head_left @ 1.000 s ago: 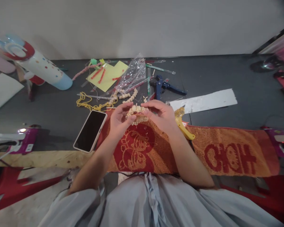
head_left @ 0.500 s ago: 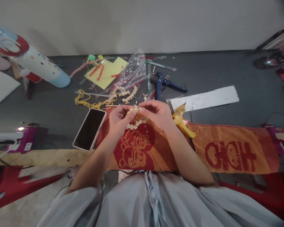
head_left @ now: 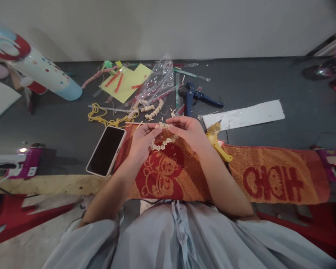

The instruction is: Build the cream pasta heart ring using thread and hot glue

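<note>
Pale chain of small knobbly pieces (head_left: 164,144) hangs between my two hands, over the orange-and-red towel (head_left: 198,175), its upper part at my fingertips and its lower curve bowing toward me. Whether that curve rests on the pile or hangs just clear of it, I cannot tell.

As I judge it, this work wants a light, steady pinch: thumbs on the near side, index fingers behind, and only enough pressure to stop the small pieces from slipping or twisting. I do best to work one short stretch at a time, with the two pinches near each other and level, so that the slack neither tugs nor snags in the towel's loops. Squeezing hard could bend the row or break a piece loose.

My left hand (head_left: 141,141) is nearly closed, thumb and index finger together on the upper stretch. My right hand (head_left: 190,133) meets it from the other side in the same way, thumb below and index finger arched above, with hardly any gap between. The remaining fingers curl loosely behind; what they touch is hidden from me. The yellow glue gun (head_left: 218,150) lies just beside my right wrist, untouched.
</note>
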The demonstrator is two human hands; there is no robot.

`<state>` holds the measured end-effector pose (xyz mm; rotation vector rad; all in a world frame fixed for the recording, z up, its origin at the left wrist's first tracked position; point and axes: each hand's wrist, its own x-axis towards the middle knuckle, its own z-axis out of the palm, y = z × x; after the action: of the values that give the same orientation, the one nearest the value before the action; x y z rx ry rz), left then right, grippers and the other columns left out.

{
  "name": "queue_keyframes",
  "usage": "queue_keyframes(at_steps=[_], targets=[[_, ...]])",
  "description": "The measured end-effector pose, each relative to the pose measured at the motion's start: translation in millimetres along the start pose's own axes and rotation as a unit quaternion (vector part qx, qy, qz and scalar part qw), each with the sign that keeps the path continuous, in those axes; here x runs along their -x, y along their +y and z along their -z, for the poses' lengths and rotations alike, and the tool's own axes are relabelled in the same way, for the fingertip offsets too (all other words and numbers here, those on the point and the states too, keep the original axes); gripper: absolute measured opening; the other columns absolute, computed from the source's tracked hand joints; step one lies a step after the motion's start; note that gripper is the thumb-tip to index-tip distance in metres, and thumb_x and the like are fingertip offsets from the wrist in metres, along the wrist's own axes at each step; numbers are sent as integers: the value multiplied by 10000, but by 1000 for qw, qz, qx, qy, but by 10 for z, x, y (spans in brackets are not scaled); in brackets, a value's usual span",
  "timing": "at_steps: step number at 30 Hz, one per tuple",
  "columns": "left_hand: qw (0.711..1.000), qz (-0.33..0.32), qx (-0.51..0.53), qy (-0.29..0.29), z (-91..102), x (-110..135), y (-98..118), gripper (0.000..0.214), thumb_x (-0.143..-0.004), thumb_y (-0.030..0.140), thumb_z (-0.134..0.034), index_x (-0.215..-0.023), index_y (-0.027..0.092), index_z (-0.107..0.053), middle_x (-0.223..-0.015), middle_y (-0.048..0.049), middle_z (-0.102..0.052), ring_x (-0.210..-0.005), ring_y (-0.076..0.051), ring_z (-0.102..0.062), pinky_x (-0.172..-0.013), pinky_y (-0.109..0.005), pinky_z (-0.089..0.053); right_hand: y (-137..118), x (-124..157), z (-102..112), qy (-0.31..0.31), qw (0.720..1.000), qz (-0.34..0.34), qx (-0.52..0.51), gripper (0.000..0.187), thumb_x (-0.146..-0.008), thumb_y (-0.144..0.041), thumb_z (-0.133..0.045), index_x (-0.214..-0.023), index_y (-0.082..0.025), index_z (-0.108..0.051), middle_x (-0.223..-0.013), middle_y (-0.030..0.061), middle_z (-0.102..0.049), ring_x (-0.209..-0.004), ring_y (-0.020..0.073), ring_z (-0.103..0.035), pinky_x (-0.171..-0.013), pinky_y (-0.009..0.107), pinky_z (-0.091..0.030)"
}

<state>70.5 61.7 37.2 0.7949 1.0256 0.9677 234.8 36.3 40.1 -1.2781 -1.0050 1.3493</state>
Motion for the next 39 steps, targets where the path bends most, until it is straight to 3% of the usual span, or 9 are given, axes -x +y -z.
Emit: queue_keyframes(at_steps=[4, 14, 17, 21, 25, 28, 31, 36, 39], targets=[[1000, -14, -3, -14, 14, -5, -17, 371, -561, 349, -903, -780, 148, -682, -733, -15, -694, -639, -103, -628, -644, -232, -520, 17, -11, 13, -2, 1000, 16, 6, 297, -703, -310, -772, -970, -189, -724, -912, 45, -753, -821, 160, -688, -824, 364, -570], [959, -253, -116, -56, 114, -5, -35, 382, -710, 423, -813, -1013, 219, -703, -1112, -73, -702, -1087, -206, -648, -994, -349, -482, -119, 158, 36, 31, 962, 236, 137, 230, -762, -246, -706, -991, -233, -692, -1045, 38, -732, -982, 199, -677, -890, 381, -561], [968, -232, -96, -6, 125, -48, -42, 410, -734, 515, -773, -1007, 222, -686, -996, -48, -707, -928, -161, -671, -833, -283, -537, -139, 189, 43, 44, 911, 343, 223, 215, -814, -224, -674, -1025, -262, -693, -1023, 40, -738, -970, 218, -672, -903, 420, -547], [993, -95, -70, 9, 117, -75, -40, 468, -745, 647, -694, -881, 200, -664, -637, 1, -633, -511, -105, -580, -466, -220, -451, -115, 175, 50, 26, 849, 432, 304, 301, -867, -169, -602, -1107, -329, -689, -1016, 20, -748, -970, 234, -670, -919, 466, -530], [999, -27, -36, -26, 92, -39, 13, 513, -713, 651, -713, -936, 195, -641, -620, 8, -635, -470, -114, -581, -442, -229, -461, -72, 163, 40, 6, 808, 491, 326, 393, -883, -111, -562, -1175, -343, -687, -1001, 12, -758, -978, 229, -662, -868, 438, -555], [999, -14, -15, -24, 86, -17, 64, 502, -645, 518, -825, -961, 186, -619, -678, 17, -641, -541, -112, -612, -504, -229, -511, -37, 162, 28, 1, 799, 489, 351, 401, -894, -112, -552, -1191, -346, -687, -985, 13, -760, -981, 230, -658, -859, 435, -562], [999, -24, 4, -28, 97, -18, 84, 504, -620, 401, -864, -987, 186, -594, -736, 20, -644, -575, -94, -612, -514, -204, -505, -9, 151, 12, 8, 790, 476, 386, 380, -906, -125, -534, -1184, -335, -687, -974, 23, -752, -979, 234, -657, -871, 450, -563], [992, -121, -7, -20, 123, -25, 36, 508, -668, 413, -848, -1043, 208, -573, -796, 11, -646, -647, -91, -626, -562, -192, -512, -23, 116, 14, 65, 750, 522, 402, 436, -890, -148, -568, -1304, -285, -583, -1107, 69, -700, -1079, 260, -633, -935, 482, -543], [983, -183, -17, -2, 137, -27, -10, 514, -677, 430, -851, -1062, 222, -582, -838, 3, -641, -706, -98, -646, -614, -196, -537, -44, 99, 51, 72, 763, 513, 387, 536, -867, -249, -638, -1383, -282, -496, -1196, 107, -642, -1135, 295, -603, -966, 501, -523]])
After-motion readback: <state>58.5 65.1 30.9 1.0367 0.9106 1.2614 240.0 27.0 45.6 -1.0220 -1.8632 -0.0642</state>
